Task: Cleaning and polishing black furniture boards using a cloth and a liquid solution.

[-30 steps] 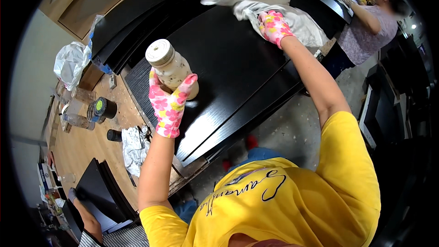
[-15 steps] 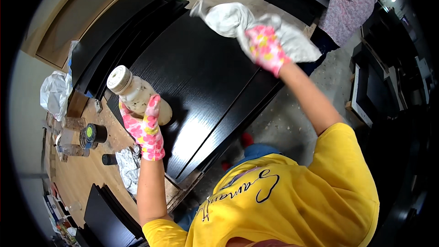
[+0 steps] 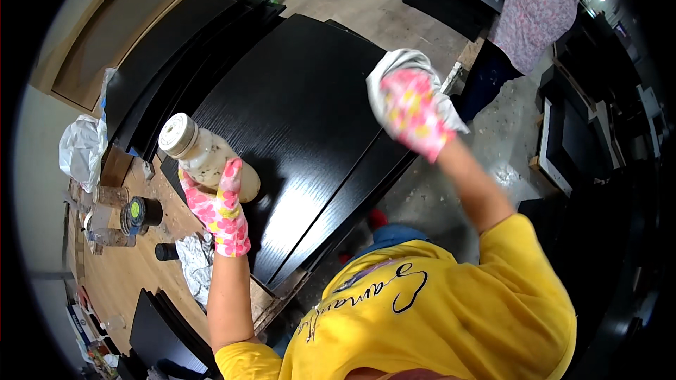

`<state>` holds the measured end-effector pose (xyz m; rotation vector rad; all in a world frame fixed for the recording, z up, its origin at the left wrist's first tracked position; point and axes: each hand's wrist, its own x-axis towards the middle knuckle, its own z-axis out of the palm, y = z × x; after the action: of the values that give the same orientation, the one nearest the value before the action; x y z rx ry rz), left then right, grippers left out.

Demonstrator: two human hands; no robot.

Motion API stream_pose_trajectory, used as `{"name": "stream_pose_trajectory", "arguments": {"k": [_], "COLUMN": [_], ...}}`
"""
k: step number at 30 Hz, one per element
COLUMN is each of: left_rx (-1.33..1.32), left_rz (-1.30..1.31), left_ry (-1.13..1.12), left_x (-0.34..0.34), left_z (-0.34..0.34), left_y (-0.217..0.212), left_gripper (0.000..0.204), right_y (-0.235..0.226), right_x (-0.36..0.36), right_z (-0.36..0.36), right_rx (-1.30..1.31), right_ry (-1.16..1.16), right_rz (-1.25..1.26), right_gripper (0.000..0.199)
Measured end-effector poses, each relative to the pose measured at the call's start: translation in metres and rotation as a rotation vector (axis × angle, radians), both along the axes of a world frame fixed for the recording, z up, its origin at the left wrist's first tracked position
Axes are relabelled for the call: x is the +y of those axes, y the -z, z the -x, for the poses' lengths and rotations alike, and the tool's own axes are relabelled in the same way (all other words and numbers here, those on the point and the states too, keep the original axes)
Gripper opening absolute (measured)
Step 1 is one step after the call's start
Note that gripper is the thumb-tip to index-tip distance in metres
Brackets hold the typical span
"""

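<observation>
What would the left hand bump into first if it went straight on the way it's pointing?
Beyond the bottle it holds, the left hand would probably meet the stack of black panels, though its height is unclear; it might pass above.

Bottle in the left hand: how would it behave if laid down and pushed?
The bottle would likely roll, given its round body. It may slide on the black board, which looks glossy. Its weight is uncertain, the fill level being unclear.

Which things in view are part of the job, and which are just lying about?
Apparently in use:
- capped bottle, in left hand
- white cloth, in right hand
- black panel, between them

Seemingly lying about:
- plastic bag
- dark container
- crumpled rag
</observation>
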<state>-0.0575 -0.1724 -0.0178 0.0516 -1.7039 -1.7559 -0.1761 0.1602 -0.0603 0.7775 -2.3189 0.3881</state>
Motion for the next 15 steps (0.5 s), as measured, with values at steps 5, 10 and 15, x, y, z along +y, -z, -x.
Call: {"name": "stream_pose_trajectory", "arguments": {"k": [5, 10, 15], "left_rx": [-0.027, -0.007, -0.009], "left_rz": [0.020, 0.049, 0.086], "left_ry": [0.036, -0.003, -0.001], "left_x": [-0.001, -0.001, -0.002], "left_z": [-0.001, -0.002, -0.002], "left_y": [-0.001, -0.003, 0.004], "left_gripper": [0.062, 0.067, 0.072], "right_y": [-0.033, -0.026, -0.003], "right_x": [-0.019, 0.106, 0.128], "right_z": [-0.020, 0.079, 0.079], "right_rx": [-0.382, -0.427, -0.679], "right_ry": [0.104, 0.366, 0.197], "right_rz": [-0.007, 0.125, 1.073], "right_gripper": [0.029, 0.034, 0.031]}}
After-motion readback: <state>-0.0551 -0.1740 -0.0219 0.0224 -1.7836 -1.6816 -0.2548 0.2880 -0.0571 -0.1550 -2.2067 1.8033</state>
